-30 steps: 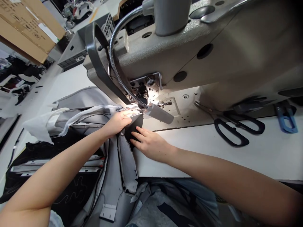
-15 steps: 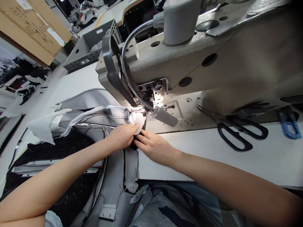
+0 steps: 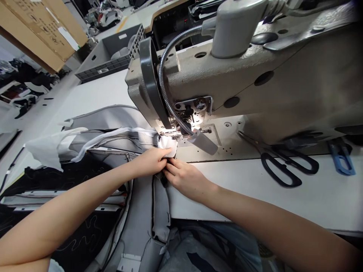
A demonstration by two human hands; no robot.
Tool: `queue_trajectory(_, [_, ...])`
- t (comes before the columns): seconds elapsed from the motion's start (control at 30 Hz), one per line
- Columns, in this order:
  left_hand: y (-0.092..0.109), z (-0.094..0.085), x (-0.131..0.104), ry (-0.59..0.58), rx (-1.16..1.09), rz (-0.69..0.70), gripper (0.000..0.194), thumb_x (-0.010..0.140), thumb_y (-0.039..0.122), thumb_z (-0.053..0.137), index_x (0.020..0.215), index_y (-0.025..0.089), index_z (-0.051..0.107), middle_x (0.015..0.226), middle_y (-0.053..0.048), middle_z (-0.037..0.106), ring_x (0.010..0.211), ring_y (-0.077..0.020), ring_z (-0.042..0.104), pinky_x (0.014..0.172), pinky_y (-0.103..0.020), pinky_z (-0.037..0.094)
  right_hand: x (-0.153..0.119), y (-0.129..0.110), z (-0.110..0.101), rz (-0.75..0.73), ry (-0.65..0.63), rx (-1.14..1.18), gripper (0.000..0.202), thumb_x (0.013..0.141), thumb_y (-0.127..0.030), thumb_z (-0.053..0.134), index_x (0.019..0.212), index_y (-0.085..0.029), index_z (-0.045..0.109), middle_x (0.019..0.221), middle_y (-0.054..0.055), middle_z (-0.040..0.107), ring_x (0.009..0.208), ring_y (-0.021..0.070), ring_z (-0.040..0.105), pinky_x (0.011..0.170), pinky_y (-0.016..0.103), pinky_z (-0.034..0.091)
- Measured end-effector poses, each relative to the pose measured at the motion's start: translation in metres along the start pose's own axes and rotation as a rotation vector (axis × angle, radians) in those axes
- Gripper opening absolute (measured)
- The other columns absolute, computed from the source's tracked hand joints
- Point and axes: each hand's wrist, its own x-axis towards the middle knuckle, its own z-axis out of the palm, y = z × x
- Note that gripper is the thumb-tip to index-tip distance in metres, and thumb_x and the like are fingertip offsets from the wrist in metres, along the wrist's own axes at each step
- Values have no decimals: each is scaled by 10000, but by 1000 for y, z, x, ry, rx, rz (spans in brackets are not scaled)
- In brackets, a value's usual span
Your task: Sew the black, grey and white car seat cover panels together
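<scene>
Just in front of the needle area of a sewing machine (image 3: 181, 83), my left hand (image 3: 150, 162) pinches a white fabric piece (image 3: 168, 145), thumb lying on top of it. Close beside it, my right hand (image 3: 188, 179) has its fingers closed at the dark edge of the same work; its fingertips are partly hidden. The white piece joins a large grey and black sewn cover (image 3: 141, 211), which spreads left and hangs over the table edge toward my lap. A white strip (image 3: 104, 138) runs along the cover. The machine's lamp (image 3: 202, 141) lights the stitching spot.
Black-handled scissors (image 3: 280, 160) lie on the right of the machine bed, near a blue-handled tool (image 3: 342, 160). A grey plastic crate (image 3: 110, 56) stands behind the machine. Cardboard boxes (image 3: 42, 30) are at the upper left. The white tabletop (image 3: 241, 181) extends to the right.
The view has shifted slightly, so the machine appears farther right. My left thumb now lies flatter over the white piece, and the cover hanging below has shifted a little.
</scene>
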Motion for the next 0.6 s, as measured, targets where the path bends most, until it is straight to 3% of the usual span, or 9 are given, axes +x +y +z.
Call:
queue_trajectory(0.27, [11,5,0,35,8,-70,371,798,149,415,1103,184,623,1029,-77,707,963,-217,658,836,-287,497,-5,-4,1,-26,-1,-58,266,876,-58,433,1015,-4,653,1028,207,651,1037,290,610,955,393,506])
queue_trajectory(0.47, [22,2,8,59,126,-122,344,827,112,378,1076,173,608,924,-78,700,876,-224,658,787,-313,508,-9,10,-1,11,30,-14,318,891,-41,403,1111,4,628,1115,193,640,1113,280,578,957,376,506])
queue_trajectory(0.6, [21,4,12,122,147,-119,338,861,132,376,1112,168,599,989,-85,688,932,-236,644,821,-336,509,-9,15,-5,52,5,18,321,905,-48,400,1143,1,610,1116,198,634,1117,297,571,888,398,530])
